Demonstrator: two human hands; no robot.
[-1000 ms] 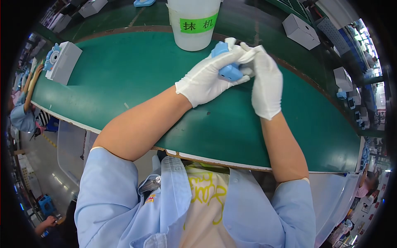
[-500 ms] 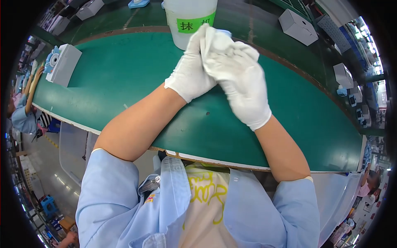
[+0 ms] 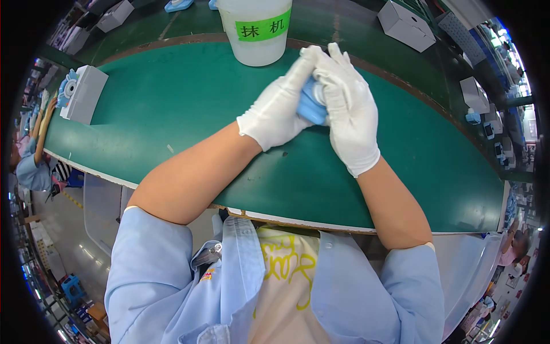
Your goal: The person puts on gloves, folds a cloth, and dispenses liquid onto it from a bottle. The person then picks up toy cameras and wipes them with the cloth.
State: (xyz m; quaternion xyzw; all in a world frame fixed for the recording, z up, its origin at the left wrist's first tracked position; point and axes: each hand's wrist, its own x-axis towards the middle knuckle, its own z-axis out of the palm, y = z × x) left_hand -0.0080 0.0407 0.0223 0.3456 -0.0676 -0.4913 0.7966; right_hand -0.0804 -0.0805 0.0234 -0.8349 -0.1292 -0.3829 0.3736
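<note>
A light blue toy camera (image 3: 312,106) with a white round part sits between my gloved hands, raised over the green table (image 3: 189,109). My left hand (image 3: 281,106) is closed around its left side, thumb pointing up and away from me. From the right, my right hand (image 3: 349,109) presses against it, fingers together and partly bent over the white part. Both hands wear white gloves, and they cover much of the camera. No white cloth can be made out now.
A white bucket (image 3: 260,51) with a green label stands just beyond my hands. At the left table end, another blue toy camera (image 3: 70,89) is by a white box (image 3: 89,94). More white boxes (image 3: 407,26) lie beyond the table's far edge. A co-worker's arms (image 3: 43,123) show at far left.
White cloth that was bunched between my hands no longer shows, and the blue camera has come into view. My hands have lowered slightly; the view has shifted a little.
</note>
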